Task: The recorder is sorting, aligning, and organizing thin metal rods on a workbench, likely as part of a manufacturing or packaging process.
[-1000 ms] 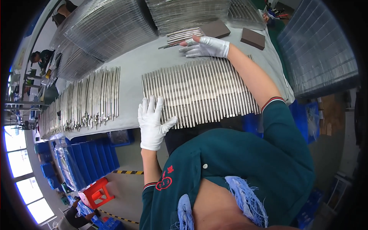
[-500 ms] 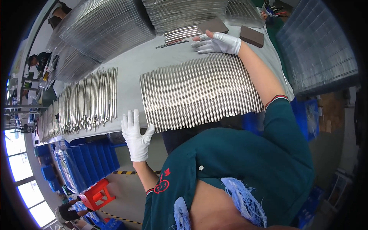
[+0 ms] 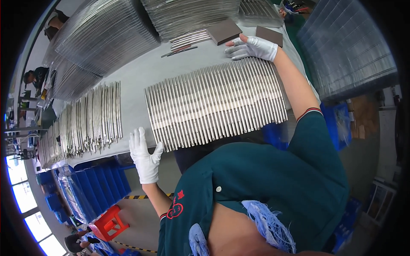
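A wide row of shiny metal rods (image 3: 213, 104) lies side by side on the pale table cover (image 3: 133, 91) in front of me. At the row's near left corner is my left hand (image 3: 145, 158), in a white glove, fingers stretched and thumb apart beside the end rod. My right hand (image 3: 253, 48), gloved with bare thumb and fingertip showing, reaches over the far right ends of the rods. Its fingers are extended and hold nothing that I can see. Whether its underside touches the rods is hidden.
A second group of rods (image 3: 92, 121) lies at the left. Behind stand stacked clear plastic trays (image 3: 106, 36), two brown blocks (image 3: 225, 31) and a few loose thin rods (image 3: 179, 51). Blue bins (image 3: 96, 187) and a red stool (image 3: 110, 222) are below left. More clear trays (image 3: 346, 51) stand right.
The view has shifted, so the table things sit further left in the picture. Relative to the rods, my right hand has moved rightward along their far ends. My left hand stays by the left corner.
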The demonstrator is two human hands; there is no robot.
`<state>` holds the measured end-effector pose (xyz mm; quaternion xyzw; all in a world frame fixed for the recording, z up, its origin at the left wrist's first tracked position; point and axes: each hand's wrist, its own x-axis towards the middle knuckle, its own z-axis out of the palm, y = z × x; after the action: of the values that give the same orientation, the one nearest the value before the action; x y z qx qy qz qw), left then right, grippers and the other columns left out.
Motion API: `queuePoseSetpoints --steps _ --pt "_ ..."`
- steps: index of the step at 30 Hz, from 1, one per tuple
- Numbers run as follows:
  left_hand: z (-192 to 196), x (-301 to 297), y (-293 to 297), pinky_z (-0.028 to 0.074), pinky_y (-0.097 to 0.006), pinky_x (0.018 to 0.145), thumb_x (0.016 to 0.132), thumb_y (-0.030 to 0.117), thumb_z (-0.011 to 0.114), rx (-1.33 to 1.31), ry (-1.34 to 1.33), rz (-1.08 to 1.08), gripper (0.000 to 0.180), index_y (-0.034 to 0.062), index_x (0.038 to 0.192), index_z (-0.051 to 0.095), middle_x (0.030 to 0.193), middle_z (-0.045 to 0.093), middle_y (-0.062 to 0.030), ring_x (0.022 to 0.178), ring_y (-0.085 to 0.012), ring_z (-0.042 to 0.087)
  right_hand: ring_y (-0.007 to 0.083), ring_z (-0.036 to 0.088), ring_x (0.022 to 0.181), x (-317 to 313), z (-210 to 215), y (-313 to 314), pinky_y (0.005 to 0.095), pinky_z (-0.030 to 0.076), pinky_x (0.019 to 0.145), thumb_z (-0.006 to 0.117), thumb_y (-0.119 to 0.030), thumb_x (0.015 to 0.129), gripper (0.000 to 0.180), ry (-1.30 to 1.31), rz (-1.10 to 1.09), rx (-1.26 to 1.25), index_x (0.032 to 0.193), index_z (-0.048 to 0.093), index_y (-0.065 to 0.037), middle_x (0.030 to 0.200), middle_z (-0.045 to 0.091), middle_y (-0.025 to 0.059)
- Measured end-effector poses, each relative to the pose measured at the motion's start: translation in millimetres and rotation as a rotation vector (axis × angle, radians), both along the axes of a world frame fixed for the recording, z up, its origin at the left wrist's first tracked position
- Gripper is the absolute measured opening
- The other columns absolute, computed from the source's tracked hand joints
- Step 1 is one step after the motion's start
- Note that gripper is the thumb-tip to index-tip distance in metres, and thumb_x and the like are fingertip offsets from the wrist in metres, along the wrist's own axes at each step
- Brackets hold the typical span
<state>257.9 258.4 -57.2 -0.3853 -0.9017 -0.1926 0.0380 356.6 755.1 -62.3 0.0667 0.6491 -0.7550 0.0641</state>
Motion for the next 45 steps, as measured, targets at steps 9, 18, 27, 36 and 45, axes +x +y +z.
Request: queuePoseSetpoints --steps 9,18,27,36,45 --pt "-8.3 -2.4 -7.3 0.027 -0.05 0.109 0.081 0.051 0.066 0.03 0.006 -0.02 0.082 0.0016 0.141 0.039 0.141 0.042 -0.0229 0.133 -0.0429 0.034 0.0295 0.05 0.123 22.6 8.7 10.5 0.038 0.041 0.106 0.052 -0.065 0.085 0.084 -0.01 -0.102 -0.001 0.131 0.045 0.005 0.129 0.052 0.023" --pt "-9.3 0.8 -6.7 0.026 -0.049 0.11 0.08 0.051 0.066 0.009 -0.023 -0.048 0.081 -0.0004 0.138 0.041 0.137 0.046 -0.0212 0.132 -0.0411 0.036 0.0292 0.052 0.121 56.9 -0.6 20.4 0.037 0.043 0.104 0.05 -0.063 0.087 0.082 -0.026 -0.147 -0.028 0.134 0.043 0.005 0.129 0.053 0.0211" --pt "-6.6 8.1 13.0 0.019 -0.051 0.112 0.079 0.057 0.063 -0.043 -0.025 -0.099 0.081 0.003 0.137 0.044 0.136 0.049 -0.0206 0.132 -0.0407 0.036 0.0254 0.051 0.122 13.0 0.6 -7.3 0.0377 0.04 0.106 0.048 -0.066 0.086 0.086 0.049 -0.008 -0.022 0.139 0.038 0.001 0.133 0.05 0.0172" --pt "-8.2 8.3 13.5 0.021 -0.054 0.11 0.077 0.058 0.064 -0.011 0.001 -0.096 0.081 0.0011 0.133 0.047 0.134 0.049 -0.0219 0.129 -0.0436 0.038 0.0308 0.046 0.127 -13.8 -4.8 -30.6 0.0397 0.037 0.11 0.049 -0.07 0.083 0.091 0.054 0.06 -0.027 0.137 0.04 0.003 0.134 0.048 0.0215" --pt "-1.2 9.0 19.7 0.026 -0.056 0.105 0.062 0.069 0.067 -0.042 0.063 -0.112 0.097 -0.0007 0.127 0.051 0.126 0.052 -0.0209 0.121 -0.0444 0.043 0.0249 0.042 0.131 -102.2 -5.5 -95.0 0.0355 0.035 0.11 0.048 -0.065 0.087 0.086 0.086 0.218 -0.065 0.14 0.036 0.001 0.14 0.042 0.0185"
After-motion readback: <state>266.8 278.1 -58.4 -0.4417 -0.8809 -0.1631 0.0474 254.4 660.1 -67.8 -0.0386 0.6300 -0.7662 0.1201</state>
